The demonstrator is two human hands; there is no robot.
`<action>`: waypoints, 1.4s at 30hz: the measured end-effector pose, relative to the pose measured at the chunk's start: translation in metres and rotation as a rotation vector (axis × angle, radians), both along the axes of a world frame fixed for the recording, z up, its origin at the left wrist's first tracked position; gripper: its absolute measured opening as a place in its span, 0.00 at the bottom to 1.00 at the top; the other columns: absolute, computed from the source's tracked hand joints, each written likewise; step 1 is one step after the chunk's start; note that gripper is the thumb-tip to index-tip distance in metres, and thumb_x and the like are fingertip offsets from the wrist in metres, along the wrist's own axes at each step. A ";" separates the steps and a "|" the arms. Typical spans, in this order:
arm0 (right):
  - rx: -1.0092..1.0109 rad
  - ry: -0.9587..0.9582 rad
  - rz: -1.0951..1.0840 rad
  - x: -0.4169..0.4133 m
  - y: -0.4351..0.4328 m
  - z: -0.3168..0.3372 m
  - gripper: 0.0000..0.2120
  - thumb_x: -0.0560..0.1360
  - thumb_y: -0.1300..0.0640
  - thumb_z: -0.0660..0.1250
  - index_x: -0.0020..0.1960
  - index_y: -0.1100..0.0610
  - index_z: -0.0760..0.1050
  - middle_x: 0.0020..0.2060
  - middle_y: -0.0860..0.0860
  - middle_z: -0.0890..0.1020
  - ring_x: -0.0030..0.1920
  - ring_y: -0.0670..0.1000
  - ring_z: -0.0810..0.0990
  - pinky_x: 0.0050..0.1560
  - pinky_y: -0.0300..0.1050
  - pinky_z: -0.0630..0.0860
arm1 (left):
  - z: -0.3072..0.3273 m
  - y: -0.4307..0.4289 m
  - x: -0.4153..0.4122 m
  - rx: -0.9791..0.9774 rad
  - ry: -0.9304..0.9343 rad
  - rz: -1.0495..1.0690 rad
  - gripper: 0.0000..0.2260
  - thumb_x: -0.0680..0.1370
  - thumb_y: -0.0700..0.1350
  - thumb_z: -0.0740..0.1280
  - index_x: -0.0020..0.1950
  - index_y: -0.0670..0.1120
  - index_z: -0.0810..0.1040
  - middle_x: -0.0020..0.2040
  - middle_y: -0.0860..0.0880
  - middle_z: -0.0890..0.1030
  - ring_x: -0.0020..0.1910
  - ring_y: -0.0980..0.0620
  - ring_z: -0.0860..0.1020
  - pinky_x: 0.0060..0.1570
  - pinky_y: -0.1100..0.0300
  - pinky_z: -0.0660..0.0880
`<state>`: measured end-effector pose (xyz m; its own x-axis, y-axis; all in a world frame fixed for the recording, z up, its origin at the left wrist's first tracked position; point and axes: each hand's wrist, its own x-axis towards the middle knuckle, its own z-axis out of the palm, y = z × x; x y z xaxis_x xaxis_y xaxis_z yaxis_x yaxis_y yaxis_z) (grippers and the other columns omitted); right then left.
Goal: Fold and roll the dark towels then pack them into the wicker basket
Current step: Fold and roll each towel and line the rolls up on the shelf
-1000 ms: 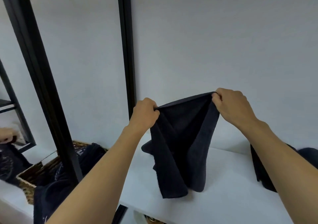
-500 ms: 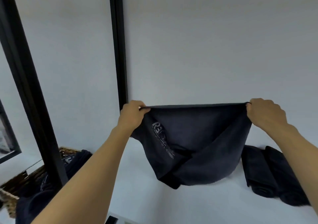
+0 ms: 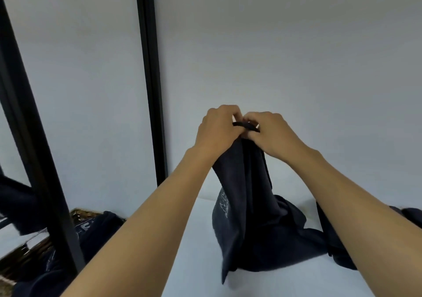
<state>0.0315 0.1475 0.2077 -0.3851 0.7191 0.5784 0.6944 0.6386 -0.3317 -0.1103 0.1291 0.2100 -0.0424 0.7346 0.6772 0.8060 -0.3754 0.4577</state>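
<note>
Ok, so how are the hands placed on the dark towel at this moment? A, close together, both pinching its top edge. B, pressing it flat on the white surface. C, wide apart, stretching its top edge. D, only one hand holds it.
A: the left hand and right hand sit side by side pinching the top of the dark towel, whose lower part bunches on the white surface.

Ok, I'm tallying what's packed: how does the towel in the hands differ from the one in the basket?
The held towel hangs from the left hand and right hand, its lower end resting on the shelf; the basket towel lies slumped in the wicker basket. The held towel is gripped; nothing touches the basket towel. Both are dark with pale print.
</note>
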 end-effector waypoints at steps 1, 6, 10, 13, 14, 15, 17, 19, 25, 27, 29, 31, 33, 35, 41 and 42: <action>-0.005 0.012 -0.003 0.003 0.003 0.002 0.07 0.76 0.58 0.66 0.52 0.51 0.80 0.45 0.49 0.83 0.46 0.52 0.79 0.47 0.46 0.75 | 0.000 -0.001 -0.005 -0.036 -0.030 -0.022 0.03 0.73 0.46 0.71 0.43 0.48 0.81 0.36 0.52 0.78 0.37 0.53 0.77 0.35 0.63 0.72; -0.027 0.152 -0.098 0.024 0.009 0.012 0.13 0.78 0.62 0.61 0.52 0.50 0.81 0.48 0.48 0.83 0.50 0.49 0.79 0.49 0.41 0.72 | -0.009 0.001 -0.026 -0.283 -0.212 -0.158 0.10 0.77 0.45 0.70 0.38 0.42 0.78 0.34 0.48 0.77 0.35 0.50 0.76 0.34 0.60 0.76; -0.094 0.018 -0.019 0.027 0.003 0.017 0.20 0.76 0.56 0.68 0.66 0.48 0.71 0.56 0.46 0.78 0.53 0.47 0.77 0.49 0.38 0.72 | 0.005 0.003 -0.010 -0.122 -0.470 -0.234 0.05 0.77 0.41 0.68 0.43 0.47 0.82 0.40 0.50 0.82 0.41 0.51 0.80 0.44 0.55 0.79; -0.030 0.148 0.170 0.015 -0.010 0.034 0.24 0.71 0.55 0.73 0.65 0.46 0.71 0.53 0.39 0.79 0.50 0.37 0.77 0.46 0.26 0.71 | 0.020 0.001 0.012 -0.038 -0.395 -0.282 0.03 0.74 0.42 0.70 0.43 0.49 0.82 0.39 0.51 0.83 0.39 0.53 0.81 0.43 0.57 0.80; -0.009 0.159 0.173 0.014 -0.010 0.040 0.22 0.71 0.55 0.74 0.63 0.45 0.74 0.51 0.38 0.80 0.49 0.35 0.77 0.45 0.26 0.71 | 0.022 0.002 0.016 -0.016 -0.412 -0.288 0.01 0.74 0.43 0.70 0.44 0.49 0.81 0.39 0.50 0.84 0.39 0.51 0.82 0.42 0.57 0.80; 0.004 0.137 0.160 0.017 -0.009 0.046 0.16 0.71 0.54 0.73 0.58 0.45 0.76 0.46 0.38 0.81 0.46 0.35 0.77 0.42 0.27 0.71 | 0.023 0.002 0.017 -0.006 -0.455 -0.287 0.02 0.74 0.45 0.71 0.44 0.48 0.80 0.38 0.48 0.84 0.39 0.49 0.83 0.41 0.56 0.80; 0.023 0.097 0.133 0.026 -0.005 0.054 0.03 0.74 0.54 0.72 0.46 0.46 0.79 0.37 0.39 0.80 0.38 0.36 0.77 0.37 0.32 0.69 | 0.019 0.002 0.012 -0.059 -0.551 -0.305 0.08 0.75 0.48 0.72 0.46 0.44 0.78 0.39 0.44 0.84 0.38 0.46 0.83 0.40 0.52 0.80; 0.023 0.166 0.115 0.038 0.002 0.059 0.04 0.76 0.55 0.69 0.44 0.50 0.81 0.37 0.41 0.82 0.39 0.38 0.78 0.39 0.32 0.70 | 0.011 0.002 0.003 -0.262 -0.562 -0.421 0.11 0.75 0.46 0.73 0.52 0.42 0.79 0.42 0.43 0.85 0.41 0.47 0.84 0.45 0.50 0.80; 0.024 0.359 -0.155 0.087 0.037 0.079 0.13 0.78 0.55 0.63 0.45 0.65 0.77 0.37 0.56 0.78 0.37 0.52 0.75 0.36 0.44 0.68 | -0.007 0.025 -0.031 -0.640 0.049 -0.253 0.10 0.69 0.42 0.77 0.47 0.38 0.84 0.43 0.42 0.85 0.45 0.43 0.83 0.46 0.52 0.80; 0.029 0.343 -0.260 0.107 0.050 0.089 0.13 0.76 0.56 0.62 0.38 0.65 0.74 0.33 0.55 0.75 0.35 0.53 0.72 0.35 0.45 0.67 | 0.007 0.043 -0.044 -0.552 0.133 -0.067 0.10 0.68 0.45 0.78 0.43 0.40 0.84 0.38 0.45 0.82 0.40 0.46 0.80 0.40 0.56 0.76; 0.039 0.293 -0.345 0.123 0.062 0.102 0.13 0.74 0.56 0.65 0.35 0.62 0.74 0.31 0.54 0.74 0.35 0.54 0.71 0.34 0.44 0.66 | 0.030 0.060 -0.056 -0.418 0.104 0.097 0.09 0.69 0.47 0.78 0.42 0.43 0.84 0.35 0.48 0.80 0.37 0.50 0.78 0.35 0.59 0.73; 0.004 0.298 -0.397 0.135 0.078 0.117 0.11 0.73 0.54 0.70 0.41 0.63 0.80 0.33 0.54 0.76 0.35 0.53 0.72 0.34 0.44 0.67 | 0.058 0.077 -0.064 -0.265 -0.016 0.230 0.08 0.69 0.47 0.78 0.42 0.45 0.84 0.34 0.48 0.79 0.36 0.48 0.78 0.38 0.57 0.77; -0.070 0.432 -0.343 0.139 0.096 0.136 0.11 0.72 0.56 0.73 0.46 0.65 0.80 0.35 0.54 0.78 0.32 0.51 0.75 0.32 0.43 0.70 | 0.091 0.089 -0.065 -0.163 -0.137 0.290 0.07 0.70 0.46 0.77 0.42 0.44 0.83 0.34 0.46 0.81 0.34 0.46 0.80 0.41 0.52 0.80; -0.141 0.677 -0.210 0.139 0.113 0.161 0.05 0.73 0.60 0.74 0.46 0.61 0.80 0.42 0.55 0.83 0.33 0.50 0.81 0.32 0.39 0.77 | 0.128 0.100 -0.062 -0.088 -0.294 0.264 0.05 0.73 0.42 0.74 0.47 0.42 0.82 0.38 0.44 0.83 0.31 0.45 0.81 0.34 0.55 0.78; -0.015 1.094 0.203 0.129 0.117 0.247 0.01 0.77 0.62 0.68 0.46 0.59 0.78 0.48 0.55 0.82 0.42 0.51 0.84 0.48 0.41 0.82 | 0.235 0.090 -0.057 0.274 -0.874 -0.214 0.12 0.79 0.30 0.61 0.53 0.40 0.82 0.51 0.43 0.81 0.41 0.40 0.84 0.37 0.53 0.83; 0.016 1.110 0.238 0.127 0.110 0.256 0.02 0.78 0.62 0.68 0.46 0.59 0.78 0.48 0.55 0.82 0.43 0.51 0.84 0.49 0.42 0.82 | 0.245 0.083 -0.058 0.320 -0.837 -0.223 0.12 0.79 0.30 0.62 0.52 0.40 0.82 0.52 0.43 0.81 0.43 0.42 0.83 0.39 0.54 0.83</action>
